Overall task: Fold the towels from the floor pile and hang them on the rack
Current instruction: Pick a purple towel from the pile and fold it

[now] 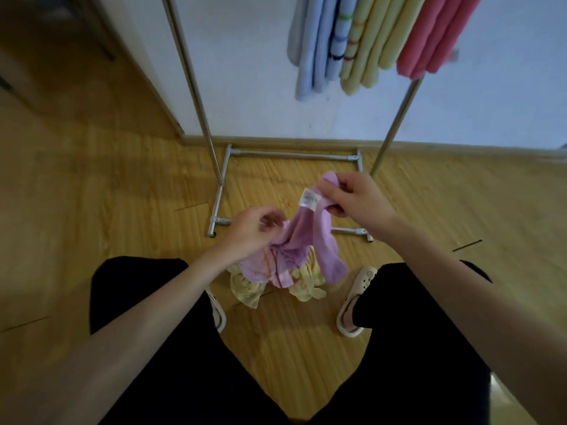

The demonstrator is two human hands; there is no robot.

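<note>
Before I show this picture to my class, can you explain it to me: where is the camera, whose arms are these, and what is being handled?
There is one picture, taken by a wide-angle camera worn on a person's head, looking down at their own bare arms, dark trousers and pale clogs. No machine is involved. The right hand pinches the top of a crumpled purple towel near its white label; the left hand grips the towel lower down. Beneath it, on the wooden floor, lies a small pile of yellow towels. Ahead stands a metal rack, with folded blue towels, yellow hanging towels and pink towels already on it.
</note>
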